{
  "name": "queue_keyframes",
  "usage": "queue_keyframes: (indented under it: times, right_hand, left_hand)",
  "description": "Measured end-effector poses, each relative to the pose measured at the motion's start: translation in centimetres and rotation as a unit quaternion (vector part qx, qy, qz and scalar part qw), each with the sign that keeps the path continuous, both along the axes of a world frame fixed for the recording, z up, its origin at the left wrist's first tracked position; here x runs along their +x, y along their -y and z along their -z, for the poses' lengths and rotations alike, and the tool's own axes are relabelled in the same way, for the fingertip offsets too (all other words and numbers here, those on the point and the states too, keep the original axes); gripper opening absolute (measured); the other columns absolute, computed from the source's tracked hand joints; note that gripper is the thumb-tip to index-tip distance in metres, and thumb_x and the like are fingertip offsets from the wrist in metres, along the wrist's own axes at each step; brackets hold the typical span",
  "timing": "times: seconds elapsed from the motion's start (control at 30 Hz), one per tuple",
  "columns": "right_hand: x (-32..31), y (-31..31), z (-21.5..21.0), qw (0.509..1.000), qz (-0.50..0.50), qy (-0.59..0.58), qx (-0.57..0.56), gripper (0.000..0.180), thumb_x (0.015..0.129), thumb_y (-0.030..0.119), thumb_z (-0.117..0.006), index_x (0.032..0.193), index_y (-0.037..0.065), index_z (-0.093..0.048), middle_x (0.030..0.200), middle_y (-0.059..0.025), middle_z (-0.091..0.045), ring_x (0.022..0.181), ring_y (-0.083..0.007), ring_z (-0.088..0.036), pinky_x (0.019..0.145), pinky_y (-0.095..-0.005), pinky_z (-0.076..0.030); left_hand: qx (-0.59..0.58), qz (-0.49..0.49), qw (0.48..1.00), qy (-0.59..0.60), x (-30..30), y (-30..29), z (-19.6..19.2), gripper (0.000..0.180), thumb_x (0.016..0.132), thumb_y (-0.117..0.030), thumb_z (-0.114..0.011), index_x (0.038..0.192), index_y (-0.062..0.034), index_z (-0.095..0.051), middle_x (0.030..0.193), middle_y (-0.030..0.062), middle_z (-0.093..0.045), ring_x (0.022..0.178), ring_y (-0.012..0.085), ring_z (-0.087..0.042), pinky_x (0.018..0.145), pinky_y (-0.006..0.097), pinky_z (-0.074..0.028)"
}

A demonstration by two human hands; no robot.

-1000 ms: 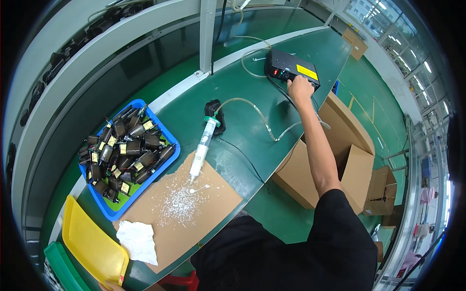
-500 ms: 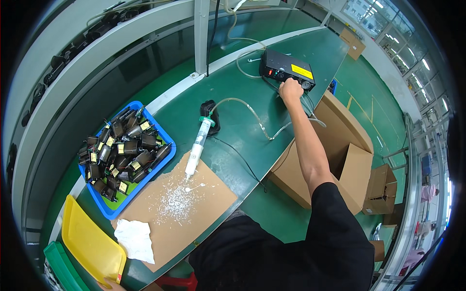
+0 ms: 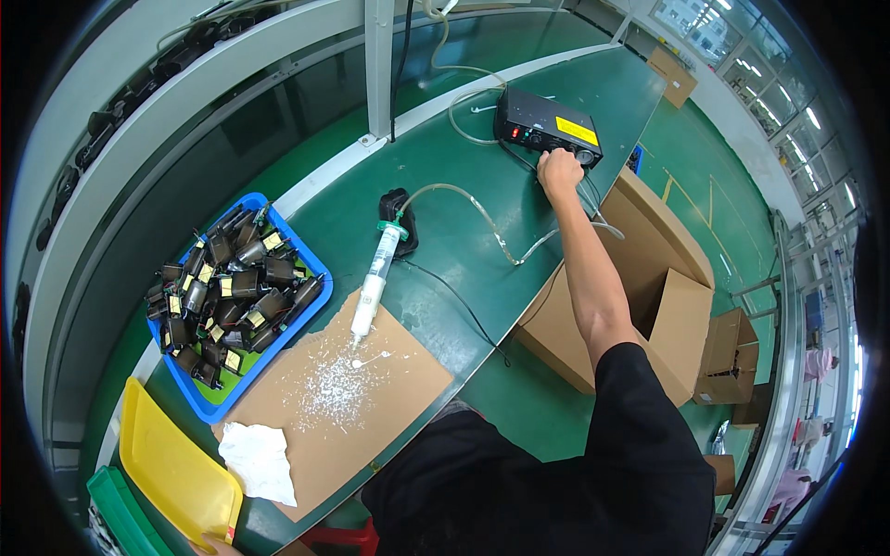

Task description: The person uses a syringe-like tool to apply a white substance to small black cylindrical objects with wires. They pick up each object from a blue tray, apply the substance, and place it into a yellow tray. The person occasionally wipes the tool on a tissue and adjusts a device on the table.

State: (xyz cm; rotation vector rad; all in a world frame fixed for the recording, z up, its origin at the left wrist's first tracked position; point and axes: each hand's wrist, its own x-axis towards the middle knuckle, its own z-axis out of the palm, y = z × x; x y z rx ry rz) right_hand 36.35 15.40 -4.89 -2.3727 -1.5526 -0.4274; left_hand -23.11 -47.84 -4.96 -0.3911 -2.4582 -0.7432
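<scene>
My right hand (image 3: 560, 174) is stretched far forward to the front panel of a black dispenser controller (image 3: 547, 119). Its fingers are closed at the panel beside a round gauge or knob; the back of the hand hides what they grip. Down at the lower left edge, my left hand (image 3: 217, 547) is only partly in view, a finger hooked over the rim of a yellow tray (image 3: 176, 454). A white-filled dispensing syringe (image 3: 373, 287) leans on a black rest (image 3: 408, 243), its tip over a cardboard sheet (image 3: 408, 375) strewn with white bits. A clear hose (image 3: 477, 209) runs from its green cap.
A blue tray (image 3: 323, 295) heaped with small motors (image 3: 243, 283) stands on the green bench. A crumpled white cloth (image 3: 258, 461) lies on the cardboard, with a green bin (image 3: 125, 510) nearby. An open carton (image 3: 640, 296) stands beside the bench's right edge, under my right arm.
My right hand has shifted very slightly right along the controller's panel, fingers still closed. The bench things keep their places; the view itself has moved a little.
</scene>
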Motion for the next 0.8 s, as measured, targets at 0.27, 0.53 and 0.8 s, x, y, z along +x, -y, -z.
queue_keyframes:
  times: [0.27,0.53,0.8]
  right_hand:
    - [1.6,0.1,0.7,0.999,-0.029,-0.022,0.019,0.042,0.086,0.039,-0.055,0.081,0.0,-0.068,0.083,-0.0222,-0.066,0.081,-0.0379,-0.066,0.072,-0.0458,-0.052]
    - [-10.1,11.7,-9.4,0.961,-0.209,-0.147,0.108,0.039,0.083,0.04,-0.059,0.075,0.002,-0.067,0.069,-0.0191,-0.064,0.072,-0.0327,-0.065,0.064,-0.0427,-0.05]
    - [-21.7,25.1,-6.5,0.761,-0.318,-0.505,-0.254,0.051,0.085,0.044,-0.06,0.068,-0.004,-0.062,0.053,-0.0088,-0.059,0.042,-0.0127,-0.055,0.039,-0.0246,-0.042]
  left_hand:
    - [0.029,-0.01,0.999,0.038,0.6,-0.9,-0.2,0.041,0.085,-0.019,-0.06,0.116,0.0062,-0.053,0.107,0.0248,-0.06,0.097,0.037,-0.059,0.083,0.042,-0.048]
    - [-0.018,0.01,0.998,0.064,-5.9,9.2,5.1,0.054,0.092,-0.03,-0.05,0.129,0.0088,-0.042,0.125,0.0276,-0.049,0.115,0.0373,-0.048,0.098,0.039,-0.037]
    - [-0.095,-0.05,0.994,0.022,1.4,-0.4,0.7,0.048,0.093,-0.03,-0.05,0.131,-0.0007,-0.045,0.129,0.0273,-0.043,0.118,0.0398,-0.042,0.099,0.044,-0.034]
